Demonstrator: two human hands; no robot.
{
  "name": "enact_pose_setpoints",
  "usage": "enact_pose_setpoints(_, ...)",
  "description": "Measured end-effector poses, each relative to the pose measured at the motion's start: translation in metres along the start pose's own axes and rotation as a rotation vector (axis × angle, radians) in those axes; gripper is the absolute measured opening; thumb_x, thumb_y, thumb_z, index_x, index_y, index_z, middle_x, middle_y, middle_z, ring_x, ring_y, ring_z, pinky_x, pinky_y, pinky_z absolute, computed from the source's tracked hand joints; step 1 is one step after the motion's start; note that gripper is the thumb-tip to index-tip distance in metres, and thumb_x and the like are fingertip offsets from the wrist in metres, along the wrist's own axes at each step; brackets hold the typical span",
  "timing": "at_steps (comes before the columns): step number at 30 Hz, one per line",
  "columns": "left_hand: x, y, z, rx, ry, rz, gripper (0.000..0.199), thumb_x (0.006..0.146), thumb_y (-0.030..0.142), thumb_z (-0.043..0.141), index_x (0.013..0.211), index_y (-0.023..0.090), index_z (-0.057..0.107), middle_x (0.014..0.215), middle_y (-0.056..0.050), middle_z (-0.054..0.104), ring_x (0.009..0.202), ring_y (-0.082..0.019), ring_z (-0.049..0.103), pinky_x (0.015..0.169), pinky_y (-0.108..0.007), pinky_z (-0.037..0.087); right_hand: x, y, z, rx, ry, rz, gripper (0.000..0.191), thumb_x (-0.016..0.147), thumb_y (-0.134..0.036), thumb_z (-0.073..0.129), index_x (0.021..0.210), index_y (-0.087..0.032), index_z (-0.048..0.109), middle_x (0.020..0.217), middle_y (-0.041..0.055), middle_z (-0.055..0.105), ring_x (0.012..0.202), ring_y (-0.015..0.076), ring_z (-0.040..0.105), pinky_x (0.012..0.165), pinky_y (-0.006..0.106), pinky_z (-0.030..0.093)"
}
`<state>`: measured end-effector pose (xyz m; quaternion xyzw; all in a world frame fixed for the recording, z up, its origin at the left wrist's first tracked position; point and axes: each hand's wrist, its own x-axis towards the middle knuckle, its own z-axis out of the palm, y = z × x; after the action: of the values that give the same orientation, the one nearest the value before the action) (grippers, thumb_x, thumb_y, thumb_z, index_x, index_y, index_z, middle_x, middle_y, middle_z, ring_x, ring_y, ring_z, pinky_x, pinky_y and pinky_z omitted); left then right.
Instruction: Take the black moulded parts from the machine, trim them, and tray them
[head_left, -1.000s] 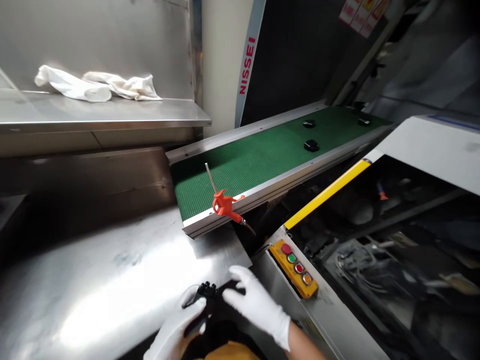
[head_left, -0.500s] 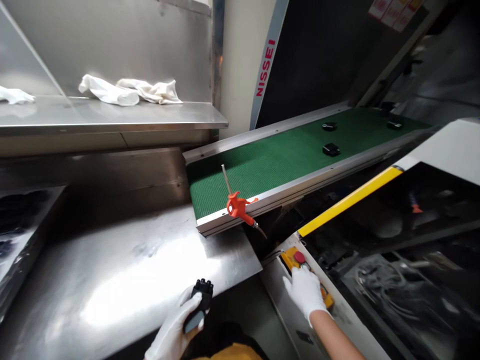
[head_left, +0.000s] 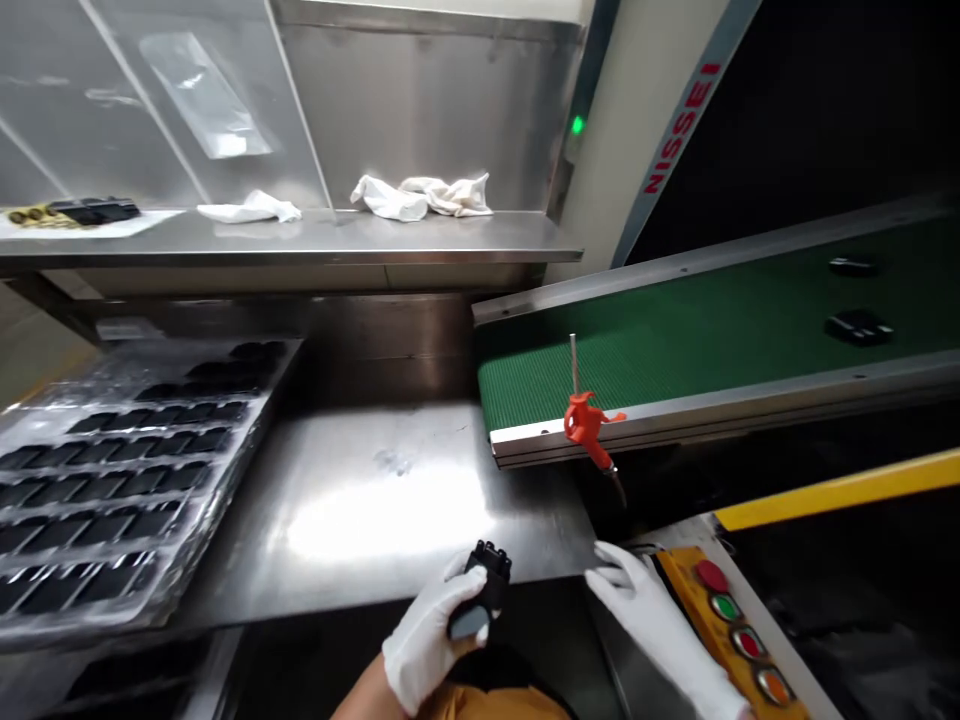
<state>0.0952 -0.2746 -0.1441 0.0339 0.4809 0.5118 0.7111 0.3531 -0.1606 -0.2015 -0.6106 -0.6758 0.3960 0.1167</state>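
1. Head view: the white-gloved left hand (head_left: 427,645) is closed around a small black moulded plastic part (head_left: 481,592), holding it upright at the near edge of the shiny stainless-steel worktable (head_left: 360,500).
2. The white-gloved right hand (head_left: 652,620) lies flat with its fingers spread and holds nothing, just beside the yellow control box with red and green push-buttons (head_left: 731,625).
3. An orange air blow gun with a thin metal nozzle (head_left: 585,420) hangs on the near rail of the green conveyor belt (head_left: 675,350), which carries two more black parts (head_left: 859,326) far to the right.
4. A clear plastic tray filled with rows of black parts (head_left: 112,470) sits to the left of the worktable.
5. White crumpled cloths (head_left: 420,195) lie on the steel shelf (head_left: 300,240) above.
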Motion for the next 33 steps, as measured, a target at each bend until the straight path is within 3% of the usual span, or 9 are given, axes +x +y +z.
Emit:
enact_pose_setpoints(1, -0.003, 0.001, 0.002, -0.021, -0.003, -0.005, 0.031, 0.073, 0.033, 0.073, 0.096, 0.020, 0.055, 0.078, 0.001, 0.056, 0.070, -0.011, 0.057, 0.052, -0.018, 0.037, -0.008, -0.022, 0.008, 0.154, -0.129, -0.024, 0.060, 0.081, -0.045, 0.056, 0.134, -0.020, 0.046, 0.110, 0.0104, 0.066, 0.089, 0.0208, 0.065, 0.088, 0.037, 0.050)
enact_pose_setpoints(4, -0.014, 0.004, 0.008, -0.036, -0.031, -0.011, 0.032, 0.075, 0.034, 0.071, 0.100, 0.019, 0.057, 0.079, 0.000, 0.057, 0.068, -0.010, 0.056, 0.052, -0.018, 0.037, -0.031, -0.086, 0.027, 0.385, -0.307, -0.104, 0.075, 0.067, -0.035, 0.074, 0.135, -0.022, 0.045, 0.101, 0.0055, 0.068, 0.082, 0.0187, 0.062, 0.086, 0.039, 0.051)
enact_pose_setpoints(8, -0.030, 0.010, 0.016, 0.034, -0.059, 0.024, 0.034, 0.075, 0.033, 0.071, 0.103, 0.018, 0.057, 0.082, -0.002, 0.059, 0.069, -0.012, 0.057, 0.051, -0.019, 0.039, -0.044, -0.130, 0.040, 0.712, -0.479, -0.126, 0.051, 0.075, -0.045, 0.071, 0.116, -0.019, 0.058, 0.101, 0.0093, 0.069, 0.092, 0.0231, 0.065, 0.082, 0.039, 0.053)
enact_pose_setpoints(11, -0.039, 0.014, 0.016, 0.085, -0.012, 0.047, 0.034, 0.075, 0.037, 0.072, 0.098, 0.017, 0.058, 0.081, -0.003, 0.060, 0.070, -0.013, 0.058, 0.052, -0.020, 0.041, -0.043, -0.136, 0.045, 0.797, -0.456, -0.098, 0.041, 0.072, -0.046, 0.075, 0.101, -0.018, 0.063, 0.104, 0.0096, 0.070, 0.100, 0.0247, 0.064, 0.089, 0.040, 0.052)
enact_pose_setpoints(14, -0.043, 0.019, 0.010, 0.043, -0.037, 0.092, 0.035, 0.084, 0.051, 0.060, 0.092, 0.016, 0.059, 0.076, -0.004, 0.061, 0.067, -0.013, 0.057, 0.051, -0.019, 0.040, -0.040, -0.137, 0.042, 0.861, -0.508, -0.065, 0.043, 0.070, -0.045, 0.076, 0.101, -0.017, 0.064, 0.101, 0.0089, 0.071, 0.102, 0.0249, 0.064, 0.093, 0.039, 0.050)
enact_pose_setpoints(19, -0.040, 0.023, -0.003, -0.075, -0.035, 0.105, 0.062, 0.086, 0.069, 0.038, 0.105, 0.015, 0.060, 0.065, -0.006, 0.063, 0.050, -0.016, 0.056, 0.040, -0.023, 0.040, -0.042, -0.146, 0.029, 0.911, -0.652, 0.012, 0.044, 0.073, -0.049, 0.072, 0.100, -0.016, 0.065, 0.097, 0.0093, 0.070, 0.092, 0.0241, 0.065, 0.079, 0.037, 0.053)
enact_pose_setpoints(27, -0.050, 0.028, -0.001, -0.080, 0.072, 0.155, 0.075, 0.080, 0.077, 0.036, 0.112, 0.015, 0.062, 0.078, -0.012, 0.068, 0.059, -0.021, 0.062, 0.047, -0.030, 0.046, -0.043, -0.153, 0.019, 0.836, -0.655, 0.022, 0.048, 0.072, -0.049, 0.073, 0.109, -0.019, 0.064, 0.109, 0.0108, 0.069, 0.098, 0.0252, 0.064, 0.078, 0.037, 0.053)
enact_pose_setpoints(33, -0.056, 0.027, 0.003, -0.125, 0.083, 0.127, 0.065, 0.079, 0.075, 0.043, 0.102, 0.018, 0.062, 0.088, -0.011, 0.065, 0.071, -0.022, 0.061, 0.054, -0.031, 0.048, -0.040, -0.142, 0.021, 0.691, -0.594, -0.015, 0.054, 0.068, -0.052, 0.073, 0.109, -0.018, 0.064, 0.108, 0.0115, 0.068, 0.093, 0.0249, 0.064, 0.067, 0.032, 0.052)
